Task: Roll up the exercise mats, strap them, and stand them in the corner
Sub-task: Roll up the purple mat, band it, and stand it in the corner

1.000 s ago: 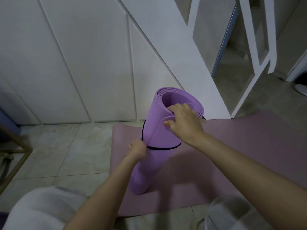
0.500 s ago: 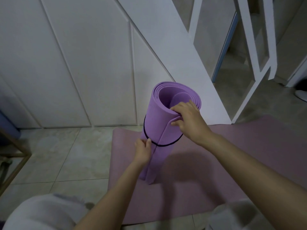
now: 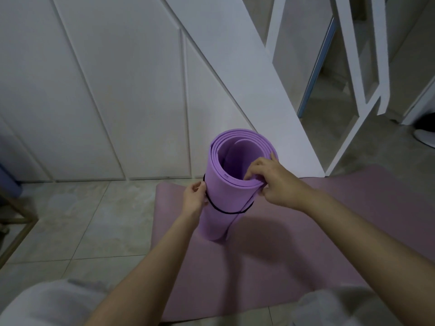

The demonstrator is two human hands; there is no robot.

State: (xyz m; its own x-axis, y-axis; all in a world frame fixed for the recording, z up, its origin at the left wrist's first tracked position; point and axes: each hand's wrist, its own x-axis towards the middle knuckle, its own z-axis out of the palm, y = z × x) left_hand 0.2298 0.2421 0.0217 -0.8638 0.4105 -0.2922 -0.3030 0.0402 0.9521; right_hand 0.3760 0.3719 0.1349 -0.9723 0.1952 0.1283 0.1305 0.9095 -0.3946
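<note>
A rolled purple mat [image 3: 226, 196] stands upright on a flat pink mat [image 3: 294, 255] spread on the floor. A thin black strap [image 3: 226, 211] circles the roll below its top. My left hand [image 3: 194, 200] grips the roll's left side at the strap, fingers curled against it. My right hand [image 3: 275, 182] pinches the layered rim at the top right of the roll, thumb outside and fingers over the edge. The roll's hollow open end faces up toward the camera.
White panelled wall [image 3: 117, 102] runs behind, with a slanted white stair side [image 3: 259, 90] and white railing frame [image 3: 367, 67] at right. Beige floor tiles [image 3: 82, 220] lie left. A wooden frame [image 3: 16, 231] stands at the far left edge. My knees show at the bottom.
The roll has been turned more upright and lifted so its open end faces me. My left hand slid up to the strap; my right hand shifted along the rim.
</note>
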